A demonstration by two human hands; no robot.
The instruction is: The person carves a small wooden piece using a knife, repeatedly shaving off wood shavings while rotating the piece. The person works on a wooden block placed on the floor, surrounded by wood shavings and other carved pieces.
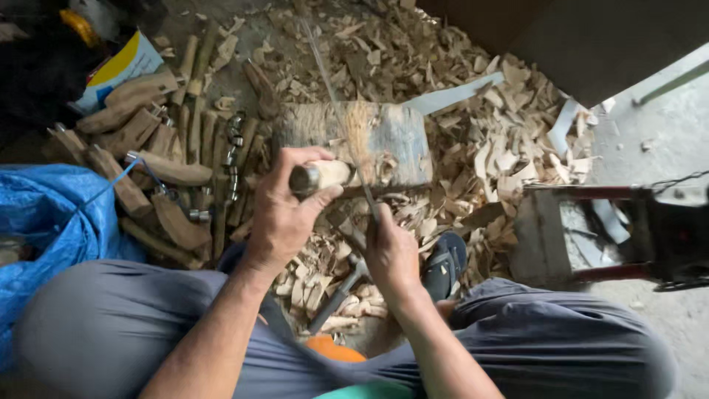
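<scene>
Left hand clamps round wooden handle; right hand grips thin blade.

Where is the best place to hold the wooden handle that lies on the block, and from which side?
Grip the wooden handle at its metal-ringed end, from the left, as the left hand does. That end juts off the wooden block, so fingers can wrap it; the right hand works a thin blade at the other end.

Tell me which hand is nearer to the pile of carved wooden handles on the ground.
Left. The left hand grips a wooden piece at the chopping block, just right of the pile of handles. The right hand, holding a blade, sits farther right.
</scene>
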